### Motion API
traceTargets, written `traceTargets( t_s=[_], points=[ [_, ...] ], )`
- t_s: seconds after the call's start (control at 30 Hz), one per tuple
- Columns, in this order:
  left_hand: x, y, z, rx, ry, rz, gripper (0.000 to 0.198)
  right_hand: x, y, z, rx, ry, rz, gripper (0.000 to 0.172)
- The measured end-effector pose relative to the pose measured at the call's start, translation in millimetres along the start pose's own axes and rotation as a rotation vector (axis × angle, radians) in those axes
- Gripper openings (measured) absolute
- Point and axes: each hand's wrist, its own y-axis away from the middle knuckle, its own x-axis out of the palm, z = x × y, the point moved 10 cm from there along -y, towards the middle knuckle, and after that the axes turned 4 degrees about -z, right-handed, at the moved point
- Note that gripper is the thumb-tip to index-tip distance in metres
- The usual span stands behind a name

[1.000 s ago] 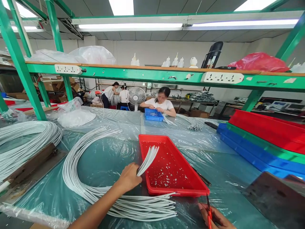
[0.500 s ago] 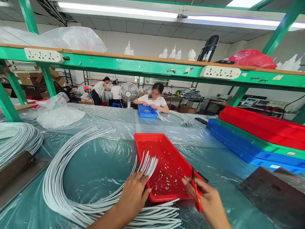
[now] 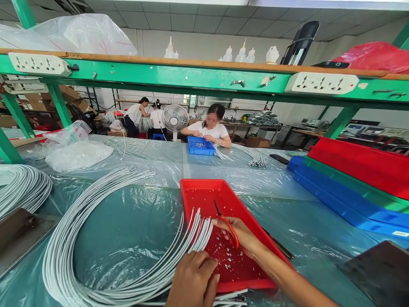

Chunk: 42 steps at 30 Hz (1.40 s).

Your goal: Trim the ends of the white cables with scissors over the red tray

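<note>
A long curved bundle of white cables point(image 3: 62, 238) lies on the plastic-covered table, its cut ends fanned over the left rim of a red tray point(image 3: 204, 184). My left hand point(image 3: 194, 277) is closed over the bundle just below those ends, fingers bent. Small red-handled scissors point(image 3: 230, 228) sit in my right hand point(image 3: 241, 236), dark tips pointing up and away over the tray. The right fingertips are at the cable ends; whether they pinch one I cannot make out. Small pale scraps point(image 3: 227, 256) are scattered on the tray floor.
Another cable coil point(image 3: 24, 187) and a metal block point(image 3: 19, 230) stand left. Stacked trays point(image 3: 361, 187) and a dark metal plate point(image 3: 380, 273) are right. A dark slim tool point(image 3: 281, 245) lies beside the red tray. Opposite, a person point(image 3: 209, 128) works at a blue tray point(image 3: 201, 149).
My right hand has moved left with the scissors, from the tray's right edge to the cable ends. My left hand sits lower and further right in the view, which has shifted slightly.
</note>
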Motion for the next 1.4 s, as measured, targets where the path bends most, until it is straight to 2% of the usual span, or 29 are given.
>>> traceTargets(
  t_s=[0.13,0.23,0.37,0.43,0.5,0.57,0.63,0.7,0.8,0.87,0.93,1.0,1.13,1.23,1.4],
  points=[
    [7.7,-5.1,-3.8,-0.005,-0.028,-0.005,0.028,0.1,4.4,1.9,0.023,-0.084,0.04,0.029],
    [13.0,-12.0,-5.3,-0.002,-0.178,-0.036,0.031,-5.9,11.1,0.8,0.041,-0.111,0.044,0.028],
    [16.5,-20.0,3.4,-0.064,-0.278,-0.055,0.031,-13.0,17.2,-3.4,0.047,-0.101,0.061,0.026],
    [10.5,-22.3,12.5,-0.123,-0.185,-0.081,0.03,-15.0,18.0,-5.3,0.04,-0.1,0.074,0.024],
    [-3.3,-24.4,20.8,-0.172,-0.091,-0.154,0.031,-17.6,18.5,-5.3,0.02,-0.099,0.073,0.022],
    [-20.5,-26.7,25.4,-0.208,-0.107,-0.251,0.033,-20.3,20.0,-2.1,-0.018,-0.088,0.061,0.02],
    [-29.3,-31.4,21.2,-0.206,-0.166,-0.292,0.035,-22.3,24.0,5.2,-0.079,-0.062,0.048,0.018],
    [-21.9,-40.0,10.1,-0.164,-0.101,-0.222,0.033,-23.6,30.4,16.3,-0.165,-0.021,0.037,0.014],
    [6.3,-50.8,-3.9,-0.171,0.273,-0.01,0.028,-23.1,42.4,33.1,-0.303,0.054,0.039,0.006],
    [28.0,-51.6,-3.8,-0.298,0.626,0.132,0.03,-21.4,49.2,39.3,-0.363,0.094,0.052,0.004],
    [42.5,-48.2,0.9,-0.45,0.904,0.2,0.034,-20.7,54.1,41.0,-0.393,0.142,0.051,0.003],
    [44.2,-44.8,9.5,-0.549,1.042,0.149,0.035,-20.6,58.6,40.8,-0.411,0.246,0.031,0.008],
    [34.5,-37.8,22.2,-0.607,1.105,-0.029,0.034,-22.6,71.3,47.5,-0.502,0.617,-0.084,0.02],
    [29.8,-35.0,23.0,-0.591,1.094,-0.112,0.03,-17.3,82.8,58.6,-0.638,0.848,-0.128,0.023],
    [21.7,-35.1,22.3,-0.554,1.11,-0.256,0.022,-12.5,94.9,71.4,-0.853,0.967,-0.205,0.037]
  ],
)
